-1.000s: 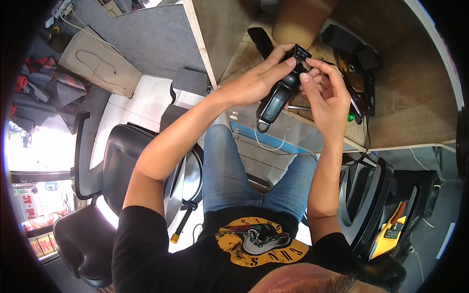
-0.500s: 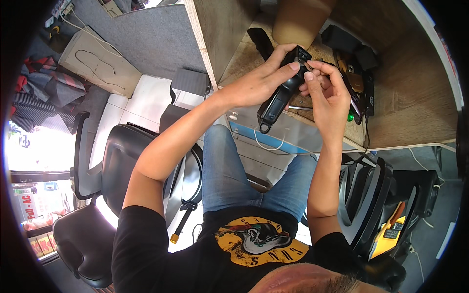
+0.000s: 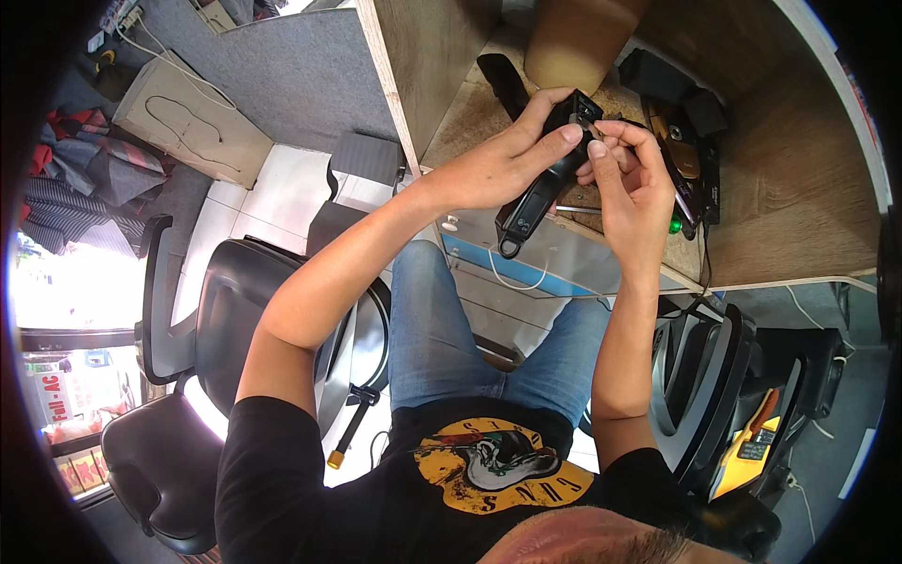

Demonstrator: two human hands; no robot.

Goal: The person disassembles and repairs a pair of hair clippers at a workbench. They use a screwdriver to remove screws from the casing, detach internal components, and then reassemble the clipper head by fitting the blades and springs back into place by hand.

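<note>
A black hair clipper (image 3: 534,209) hangs tilted over the front of the wooden shelf, its loop end pointing down toward my lap. My left hand (image 3: 526,150) is wrapped round its upper part, with the thumb pressed near the head. Close against that head, my right hand (image 3: 622,167) pinches with thumb and forefinger; what sits between those fingertips is too small to make out. Behind the clipper, a thin metal rod (image 3: 580,210) lies on the shelf, partly covered. A long black piece (image 3: 503,83) rests at the shelf's left side.
On the wooden shelf (image 3: 658,254) stand a brown cylinder (image 3: 575,47), black boxes (image 3: 655,77) and a brown-and-black device (image 3: 684,155). A drawer with a white knob (image 3: 450,224) is below. Black barber chairs (image 3: 246,315) flank my legs. A yellow item (image 3: 744,461) lies at right.
Both hands keep nearly the same place. The clipper's head and my left thumb have shifted slightly to the right and down.
</note>
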